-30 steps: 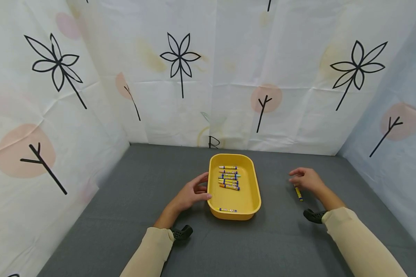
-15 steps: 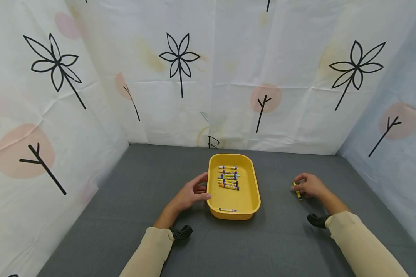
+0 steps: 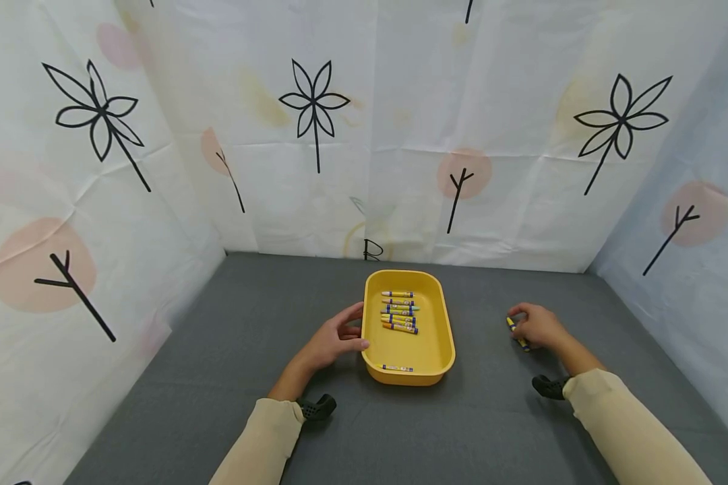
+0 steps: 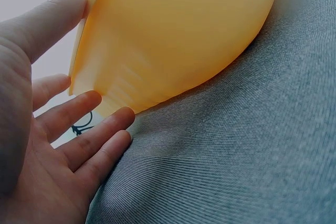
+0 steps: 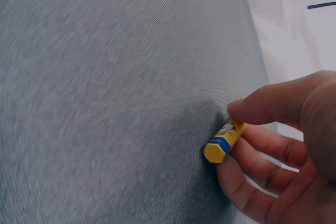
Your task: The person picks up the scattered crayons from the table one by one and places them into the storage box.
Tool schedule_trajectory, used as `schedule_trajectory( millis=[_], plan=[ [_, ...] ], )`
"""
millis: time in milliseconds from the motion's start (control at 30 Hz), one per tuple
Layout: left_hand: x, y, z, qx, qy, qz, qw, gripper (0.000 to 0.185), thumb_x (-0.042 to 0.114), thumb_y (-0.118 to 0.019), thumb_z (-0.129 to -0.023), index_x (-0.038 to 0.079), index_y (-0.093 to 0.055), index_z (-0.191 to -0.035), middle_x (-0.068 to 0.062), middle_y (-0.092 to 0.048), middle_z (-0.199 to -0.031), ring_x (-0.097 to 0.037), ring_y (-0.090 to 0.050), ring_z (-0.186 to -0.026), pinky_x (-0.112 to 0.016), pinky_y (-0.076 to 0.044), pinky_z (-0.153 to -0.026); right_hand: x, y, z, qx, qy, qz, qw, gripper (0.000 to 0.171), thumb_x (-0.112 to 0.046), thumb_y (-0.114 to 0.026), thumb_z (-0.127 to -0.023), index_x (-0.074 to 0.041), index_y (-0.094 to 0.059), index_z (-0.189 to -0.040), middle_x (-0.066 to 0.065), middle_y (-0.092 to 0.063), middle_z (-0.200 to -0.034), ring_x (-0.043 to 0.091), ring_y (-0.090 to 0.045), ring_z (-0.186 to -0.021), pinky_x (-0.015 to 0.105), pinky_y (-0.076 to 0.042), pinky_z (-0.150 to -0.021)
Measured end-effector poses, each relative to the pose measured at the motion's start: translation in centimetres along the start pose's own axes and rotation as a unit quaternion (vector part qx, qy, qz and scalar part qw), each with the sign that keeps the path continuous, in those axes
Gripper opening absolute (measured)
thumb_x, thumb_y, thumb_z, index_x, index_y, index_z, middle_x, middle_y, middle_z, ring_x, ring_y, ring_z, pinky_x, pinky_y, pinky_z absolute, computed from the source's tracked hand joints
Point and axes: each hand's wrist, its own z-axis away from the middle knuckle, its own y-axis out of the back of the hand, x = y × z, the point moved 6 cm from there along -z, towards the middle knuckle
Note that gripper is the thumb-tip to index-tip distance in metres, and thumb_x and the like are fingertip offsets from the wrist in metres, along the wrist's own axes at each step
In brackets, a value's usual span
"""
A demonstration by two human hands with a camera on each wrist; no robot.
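Observation:
My left hand (image 3: 332,340) rests on the left side of a yellow tray (image 3: 427,353). Its thumb touches the rim, while the loosely straight fingers lie against the outer wall (image 4: 173,30). Inside the tray, several crayons (image 3: 398,311) lie side by side toward the back, and a single crayon (image 3: 396,368) lies near the front wall. Well to the right, my right hand (image 3: 542,327) pinches a yellow crayon with a blue band (image 5: 224,139) between thumb and fingers, low over the grey cloth. Part of that crayon is hidden by the hand.
Grey cloth (image 3: 485,424) covers the table. White printed fabric (image 3: 400,135) stands as a wall behind it and along both sides. Each wrist wears a dark band-like device, such as the left wrist device (image 3: 318,407).
My right hand drew back slightly, then came down and closed its thumb and fingers on the crayon, which has shifted a little. The left hand and tray stay put.

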Motion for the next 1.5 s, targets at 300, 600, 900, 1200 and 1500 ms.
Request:
schedule_trajectory(
  millis=[300,600,900,1200,1500],
  plan=[
    [0.0,0.0,0.0,0.001,-0.001,-0.006,1.0,0.08,0.009,-0.07,-0.09,0.001,-0.022,-0.154,-0.027,-0.03,-0.152,-0.043,-0.049,-0.125,-0.046,-0.044,-0.099,-2.1,-0.4,-0.5,0.012,0.042,-0.093,0.995,0.045,0.002,-0.06,-0.088,0.01,-0.051,-0.131,0.014,-0.06,-0.092,0.022,-0.057,-0.07,0.037,-0.051,-0.06],
    [0.1,0.0,0.1,0.002,-0.004,0.0,1.0,0.077,0.001,-0.066,-0.09,0.0,-0.022,-0.153,-0.028,-0.03,-0.151,-0.044,-0.048,-0.124,-0.045,-0.044,-0.099,-5.5,-0.2,-1.6,0.045,0.071,-0.122,0.989,0.042,-0.002,-0.06,-0.094,0.001,-0.051,-0.134,0.018,-0.057,-0.104,0.028,-0.06,-0.082,0.046,-0.055,-0.071],
    [0.0,0.0,0.1,-0.003,-0.004,0.003,1.0,0.079,0.006,-0.069,-0.09,0.001,-0.022,-0.154,-0.026,-0.03,-0.152,-0.043,-0.049,-0.125,-0.044,-0.044,-0.099,-9.6,-0.4,-2.3,0.048,0.102,-0.128,0.985,0.041,-0.002,-0.061,-0.093,-0.003,-0.054,-0.134,0.02,-0.058,-0.111,0.032,-0.06,-0.094,0.044,-0.056,-0.076],
    [-0.1,0.1,0.0,0.001,0.001,-0.003,1.0,0.081,0.011,-0.071,-0.09,0.003,-0.023,-0.154,-0.025,-0.03,-0.152,-0.041,-0.05,-0.124,-0.044,-0.044,-0.099,-14.1,-1.5,-2.9,0.01,0.149,-0.148,0.978,0.041,0.003,-0.057,-0.092,0.0,-0.054,-0.134,0.024,-0.057,-0.113,0.034,-0.06,-0.095,0.048,-0.055,-0.078],
    [0.0,0.1,0.0,-0.002,-0.002,-0.003,1.0,0.083,0.015,-0.072,-0.09,0.002,-0.022,-0.154,-0.025,-0.03,-0.152,-0.042,-0.049,-0.125,-0.044,-0.044,-0.099,-17.6,-3.2,-3.7,-0.032,0.165,-0.113,0.979,0.038,0.003,-0.057,-0.092,0.001,-0.056,-0.13,0.021,-0.058,-0.109,0.03,-0.06,-0.091,0.043,-0.056,-0.076]
  ],
)
